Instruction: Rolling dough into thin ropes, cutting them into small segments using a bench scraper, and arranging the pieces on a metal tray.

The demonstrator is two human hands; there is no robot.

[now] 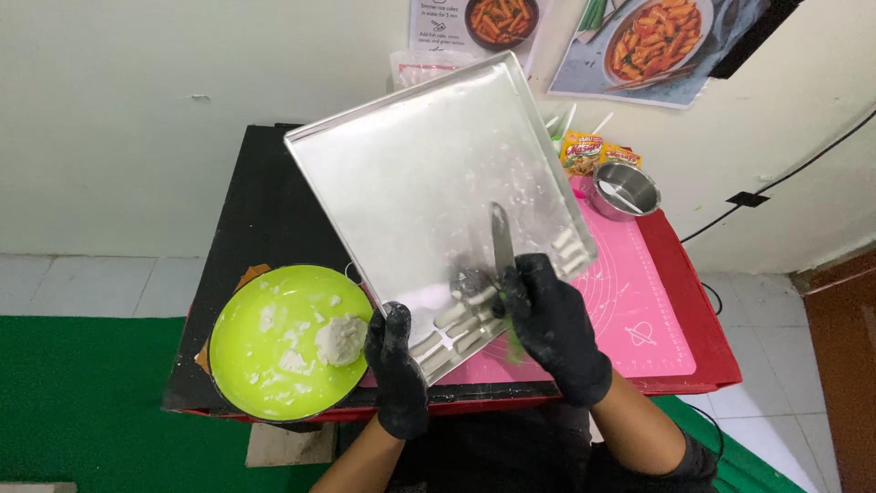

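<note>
A metal tray is tilted up over the table, with several short white dough sticks gathered along its lower edge. My left hand, in a black glove, grips the tray's near corner. My right hand, also gloved in black, holds a knife with its blade lying flat on the tray above the sticks. To the left, a lime green bowl holds a lump of white dough and smears of flour.
A pink silicone mat covers the red table under the tray. At the back right stand a small steel bowl and yellow packets. Food posters hang on the white wall. Green matting and tiles cover the floor.
</note>
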